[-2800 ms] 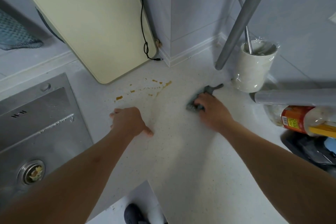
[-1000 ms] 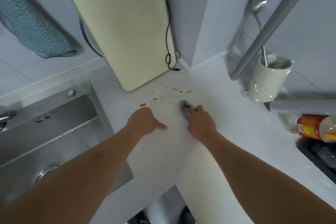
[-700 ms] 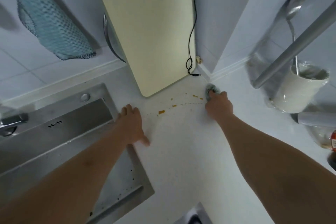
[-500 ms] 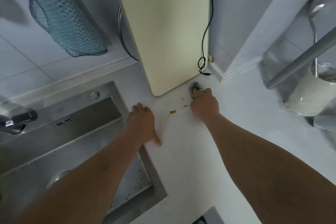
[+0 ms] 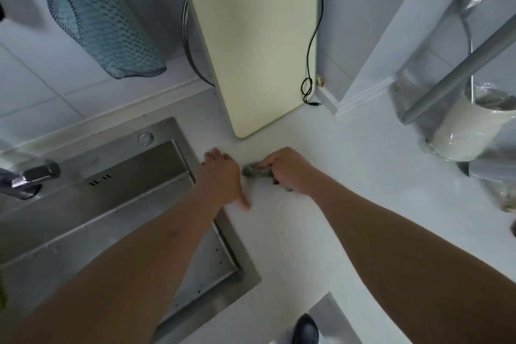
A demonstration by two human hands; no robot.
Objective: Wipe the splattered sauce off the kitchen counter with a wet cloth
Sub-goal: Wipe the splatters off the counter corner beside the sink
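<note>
My right hand (image 5: 287, 169) grips a small dark grey-green cloth (image 5: 255, 171) and presses it on the white counter (image 5: 335, 176), just below the bottom corner of the cutting board. The cloth sticks out to the left of my fingers. My left hand (image 5: 223, 179) rests flat on the counter beside the sink's edge, fingers straight and thumb pointing back, a short gap from the cloth. No orange sauce spots show on the counter around the cloth.
A pale yellow cutting board (image 5: 251, 36) leans on the wall behind, with a black cable (image 5: 310, 86) beside it. The steel sink (image 5: 111, 204) and tap (image 5: 28, 176) lie left. A white utensil cup (image 5: 469, 131) stands right. A teal cloth (image 5: 103, 17) hangs on the wall.
My right hand has dragged the cloth leftward across the sauce spots toward my left hand; the orange spots seen before are gone from view. My left hand stayed by the sink's edge.
</note>
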